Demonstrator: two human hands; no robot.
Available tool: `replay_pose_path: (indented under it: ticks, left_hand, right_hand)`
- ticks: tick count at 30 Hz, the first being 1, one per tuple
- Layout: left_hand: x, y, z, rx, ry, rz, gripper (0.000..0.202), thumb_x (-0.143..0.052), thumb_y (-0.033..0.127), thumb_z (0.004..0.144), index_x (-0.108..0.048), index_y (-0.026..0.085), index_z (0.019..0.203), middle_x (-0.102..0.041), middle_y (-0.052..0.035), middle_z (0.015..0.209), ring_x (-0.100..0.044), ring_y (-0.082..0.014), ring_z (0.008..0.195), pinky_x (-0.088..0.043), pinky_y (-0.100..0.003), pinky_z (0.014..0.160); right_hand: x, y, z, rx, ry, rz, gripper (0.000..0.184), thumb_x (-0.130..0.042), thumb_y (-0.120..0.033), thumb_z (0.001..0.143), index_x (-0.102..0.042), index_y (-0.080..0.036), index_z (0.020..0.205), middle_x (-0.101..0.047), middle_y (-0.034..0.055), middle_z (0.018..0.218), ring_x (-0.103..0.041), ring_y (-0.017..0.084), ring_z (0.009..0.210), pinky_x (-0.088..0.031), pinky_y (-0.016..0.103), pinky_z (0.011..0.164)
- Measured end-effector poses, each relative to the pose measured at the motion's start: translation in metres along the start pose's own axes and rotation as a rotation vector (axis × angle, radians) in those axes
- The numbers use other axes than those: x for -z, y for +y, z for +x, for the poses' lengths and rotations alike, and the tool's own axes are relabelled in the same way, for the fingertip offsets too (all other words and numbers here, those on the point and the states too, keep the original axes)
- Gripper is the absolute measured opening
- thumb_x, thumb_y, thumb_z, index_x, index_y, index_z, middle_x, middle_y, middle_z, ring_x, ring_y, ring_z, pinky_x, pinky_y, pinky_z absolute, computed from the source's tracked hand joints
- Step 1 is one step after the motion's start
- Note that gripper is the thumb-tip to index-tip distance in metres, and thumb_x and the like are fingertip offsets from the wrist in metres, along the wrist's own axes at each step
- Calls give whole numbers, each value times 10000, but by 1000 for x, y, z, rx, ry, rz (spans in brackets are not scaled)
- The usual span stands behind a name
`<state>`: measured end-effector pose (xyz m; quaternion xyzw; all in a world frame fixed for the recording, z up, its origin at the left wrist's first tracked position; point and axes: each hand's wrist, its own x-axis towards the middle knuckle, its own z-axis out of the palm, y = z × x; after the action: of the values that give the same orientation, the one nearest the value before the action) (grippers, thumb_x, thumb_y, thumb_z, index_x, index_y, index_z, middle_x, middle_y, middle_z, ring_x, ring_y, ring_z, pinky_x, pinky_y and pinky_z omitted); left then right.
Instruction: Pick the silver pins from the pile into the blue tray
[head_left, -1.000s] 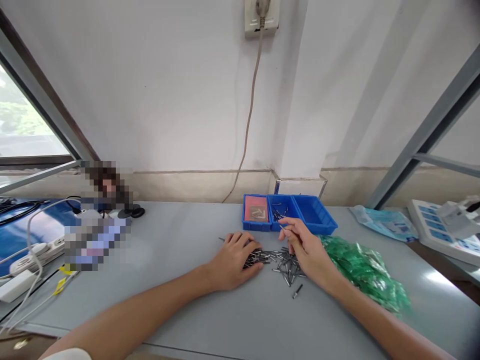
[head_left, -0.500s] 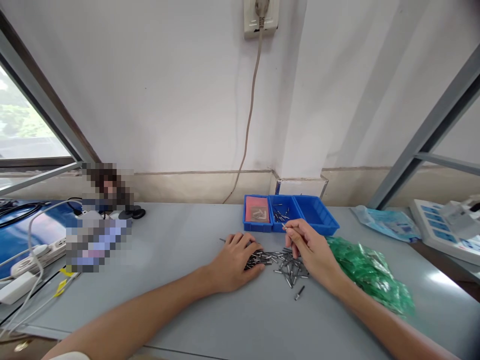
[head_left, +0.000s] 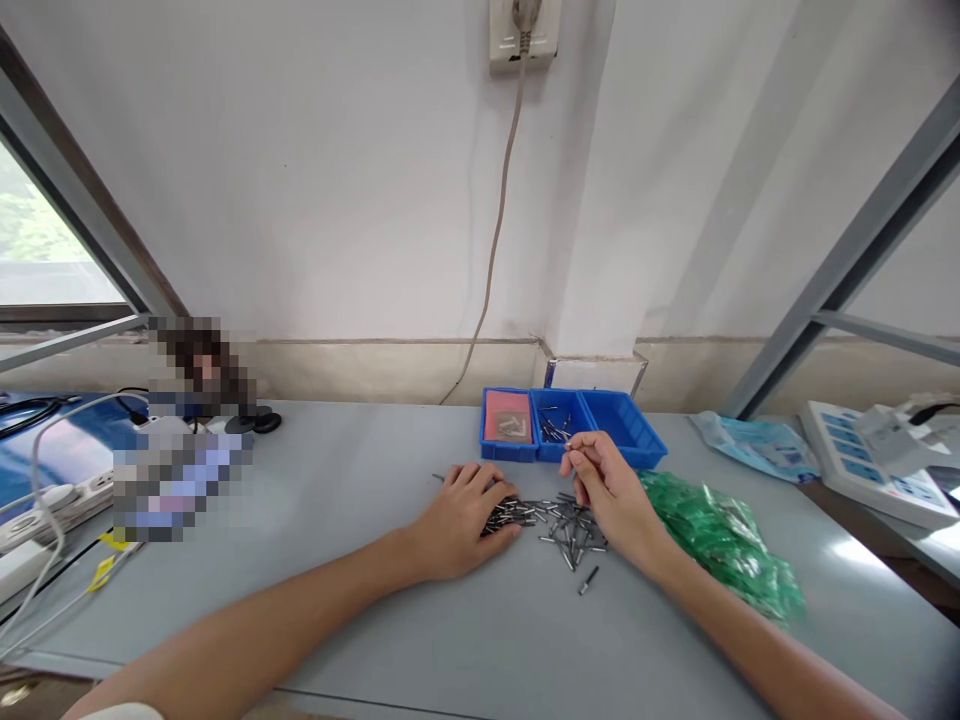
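My left hand (head_left: 461, 525) rests palm down on the grey table, fingers stretched and slightly apart, cupped against the left side of a heap of small metal pins (head_left: 574, 535). Its palm and fingers hide part of the heap. My right hand (head_left: 615, 500) is raised over the heap's right side, thumb and fingertips pinched together around a small metal pin (head_left: 568, 447), most of which is hidden. Just beyond those fingertips is a blue divided tray (head_left: 626, 450). Several pins (head_left: 555, 430) lie in its middle compartment. One loose pin (head_left: 589, 580) lies in front of the heap.
A pink sheet with a small clear bag (head_left: 512, 427) fills the tray's left compartment. Green plastic bags (head_left: 724, 545) lie beside my right forearm. Farther right are a blue-white packet (head_left: 754, 447) and a white device (head_left: 877, 465). Cables and a power strip (head_left: 82, 500) occupy the left.
The view has shifted slightly to the right. My right fingers have turned inward a little, so less of the pin shows. My left hand stays at the heap.
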<state>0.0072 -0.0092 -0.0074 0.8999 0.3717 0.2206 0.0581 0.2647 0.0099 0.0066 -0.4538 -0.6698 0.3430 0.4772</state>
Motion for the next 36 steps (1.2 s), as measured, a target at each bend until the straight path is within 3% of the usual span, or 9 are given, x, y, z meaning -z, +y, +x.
replay_pose_path:
  ticks: [2, 7, 12, 19, 29, 36]
  left_hand:
    - [0, -1, 0, -5, 0, -1, 341, -634, 416, 1031, -599, 244, 1323, -607, -77, 1307, -536, -287, 1169, -405, -468, 1009]
    - [-1, -2, 0, -8, 6, 6, 346, -628, 419, 1034, -596, 247, 1333, -607, -76, 1308, -544, -282, 1164, -408, -464, 1007]
    - [1, -1, 0, -4, -2, 12, 351, -629, 430, 1033, -600, 246, 1330, -609, -80, 1305, -546, -283, 1161, -408, -466, 1011]
    - [1, -2, 0, -12, 6, 22, 362, -613, 453, 1040, -604, 245, 1336, -614, -78, 1291, -555, -273, 1129, -418, -455, 995]
    - [-1, -3, 0, -21, 7, 25, 366, -609, 448, 1045, -599, 246, 1350, -616, -82, 1294, -556, -273, 1137, -416, -458, 1000]
    - [1, -2, -1, -16, 5, 16, 357, -608, 438, 1044, -602, 244, 1344, -610, -81, 1301, -550, -277, 1160, -415, -463, 1008]
  right_hand:
    - [-1, 0, -1, -11, 2, -9, 229, -459, -494, 1083, -493, -268, 1090, -653, 14, 948, -539, 141, 585, -441, 312, 569]
    - [-1, -4, -4, -27, 34, -127, 218, -501, -487, 1069, -528, -272, 1092, -521, -35, 710, -525, 175, 621, -422, 311, 582]
    - [3, -7, -3, 18, 96, -97, 218, -568, -488, 1041, -556, -271, 1059, -546, -12, 828, -502, 158, 644, -441, 310, 600]
    - [5, -12, -3, 29, 207, -82, 248, -615, -512, 1013, -583, -271, 1061, -560, -19, 793, -481, 142, 592, -424, 289, 544]
    - [7, -11, -2, 38, 217, -70, 271, -612, -532, 1013, -606, -262, 1043, -552, -33, 707, -517, 142, 561, -426, 277, 530]
    - [5, -12, -1, 0, 143, 39, 325, -585, -559, 1020, -612, -240, 1080, -664, 40, 929, -516, 128, 565, -430, 275, 502]
